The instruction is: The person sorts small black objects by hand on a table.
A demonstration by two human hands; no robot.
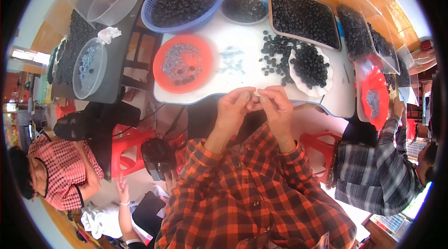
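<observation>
My left hand (234, 110) and my right hand (277, 108) meet at the table's near edge, fingertips pinched close together. Whatever sits between them is too small to make out. Just beyond, small clear pieces (231, 60) lie loose on the white table (219, 85). A round orange-red tray (159, 81) to their left holds more clear pieces and a few dark ones. Right of the hands, small black round parts (275, 55) are scattered beside a white scalloped dish (318, 89), which is heaped with the same black parts.
Along the back stand a blue basket (148, 15), a clear bowl (228, 19) and a metal tray (303, 39), all full of black parts. A dark table (114, 64) with clear tubs is at left. Red scalloped trays (379, 85) lie at right. Co-workers sit on both sides.
</observation>
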